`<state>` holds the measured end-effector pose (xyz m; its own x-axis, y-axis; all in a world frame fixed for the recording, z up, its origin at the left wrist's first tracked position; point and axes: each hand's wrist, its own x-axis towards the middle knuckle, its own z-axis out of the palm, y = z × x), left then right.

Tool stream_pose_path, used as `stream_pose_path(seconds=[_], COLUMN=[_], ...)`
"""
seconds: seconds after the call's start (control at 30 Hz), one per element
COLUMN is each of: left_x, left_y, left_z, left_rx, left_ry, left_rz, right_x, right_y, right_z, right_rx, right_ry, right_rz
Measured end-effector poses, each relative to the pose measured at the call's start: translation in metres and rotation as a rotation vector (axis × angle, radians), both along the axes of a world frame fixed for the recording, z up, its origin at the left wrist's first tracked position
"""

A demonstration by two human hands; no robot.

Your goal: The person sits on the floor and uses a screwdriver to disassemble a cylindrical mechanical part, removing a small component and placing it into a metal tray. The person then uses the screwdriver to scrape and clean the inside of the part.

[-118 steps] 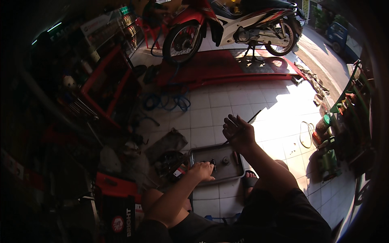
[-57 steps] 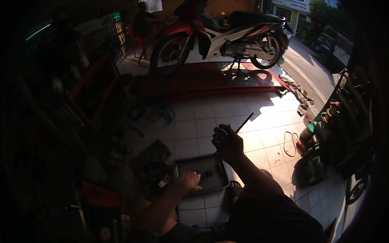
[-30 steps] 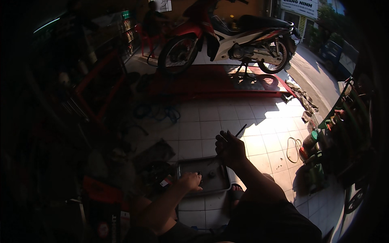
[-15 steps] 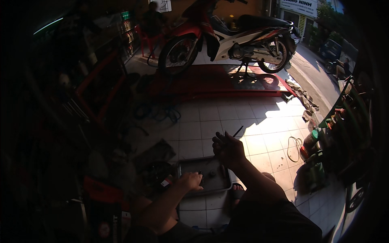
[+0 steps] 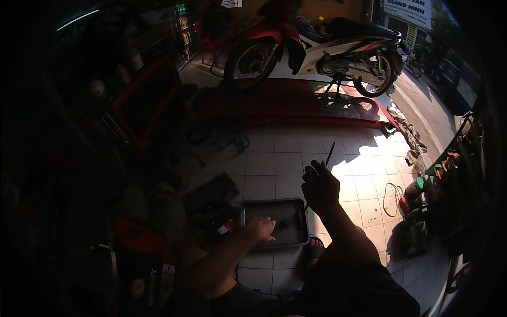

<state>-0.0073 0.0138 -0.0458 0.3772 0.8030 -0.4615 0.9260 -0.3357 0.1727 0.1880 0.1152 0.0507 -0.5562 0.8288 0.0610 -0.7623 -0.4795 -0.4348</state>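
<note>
Our right hand is closed around a thin dark rod, raised just past the far right corner of the metal tray on the tiled floor. The rod's long axis tilts up and away to the right, its free end pointing toward the motorcycle on the red ramp. Our left hand lies in the tray at its near left side; whether it grips anything we cannot tell. The right hand is nearer the rod, and a small dark part lies in the tray between the two hands.

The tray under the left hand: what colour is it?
Dull metallic grey tray, left hand resting on it; head view.
</note>
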Motion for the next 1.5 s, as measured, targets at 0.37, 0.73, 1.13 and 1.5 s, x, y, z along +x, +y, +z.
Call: stream_pose_path(seconds=[0.37, 0.73, 1.13, 1.5], left_x=[-0.006, 0.000, -0.002, -0.002], left_y=[-0.007, -0.002, 0.002, 0.002], left_z=[0.007, 0.009, 0.001, -0.004], left_rx=[-0.018, -0.044, -0.040, -0.045], left_ry=[0.023, 0.080, 0.056, 0.057], left_rz=[0.026, 0.032, 0.012, 0.019], right_x=[0.001, 0.005, 0.011, 0.009], right_y=[0.007, 0.008, 0.019, 0.007], right_z=[0.004, 0.017, -0.005, 0.013], right_rx=[-0.036, 0.012, -0.095, 0.131], right_ry=[-0.175, -0.426, -0.249, -0.487], right_rz=[-0.191, -0.346, -0.138, -0.301])
